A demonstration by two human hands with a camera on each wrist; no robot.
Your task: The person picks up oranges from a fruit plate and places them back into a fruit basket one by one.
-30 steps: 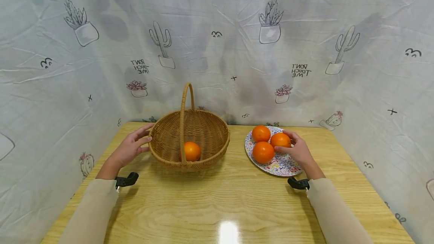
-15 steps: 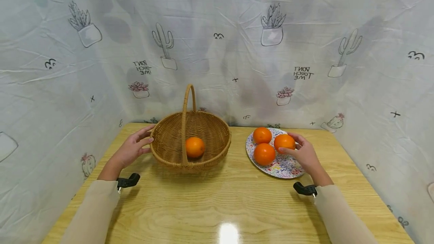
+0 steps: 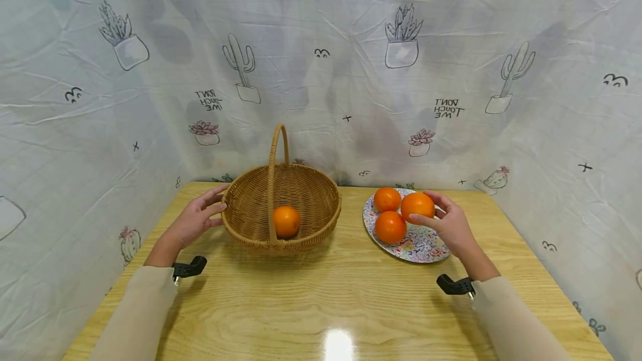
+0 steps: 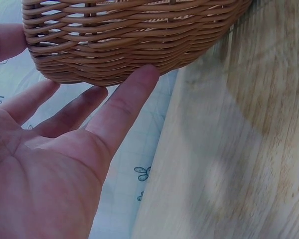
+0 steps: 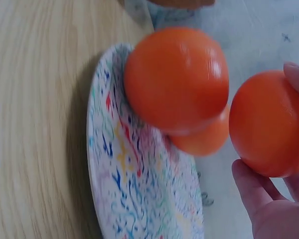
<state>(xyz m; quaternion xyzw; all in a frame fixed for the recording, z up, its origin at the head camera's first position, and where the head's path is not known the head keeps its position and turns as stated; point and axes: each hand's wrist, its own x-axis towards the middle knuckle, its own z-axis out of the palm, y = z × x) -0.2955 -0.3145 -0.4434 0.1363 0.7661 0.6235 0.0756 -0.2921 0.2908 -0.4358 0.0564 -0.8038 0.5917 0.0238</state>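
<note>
From my remote station I judge the chief hazard to lie with the right hand (image 3: 453,225), which pinches the held orange (image 3: 418,208) between thumb and fingers: its glossy, rounded skin could slip if the pinch is uneven, and the fruit could drop onto the patterned plate (image 3: 423,248) or roll off onto the tabletop (image 3: 281,305). A low leftward sweep could also knock the far orange (image 3: 387,199) or the near orange (image 3: 390,228), both resting on the plate. The left hand (image 3: 195,219) has its fingers spread against the left outer side of the wicker basket (image 3: 317,196); too firm a push there could, I judge, shift the basket or set the basket orange (image 3: 287,222) rolling inside it. As to position, I find the held orange just left of the right hand's palm, apparently raised above the plate's far right part, and well apart from the left hand, with the basket between.
</note>
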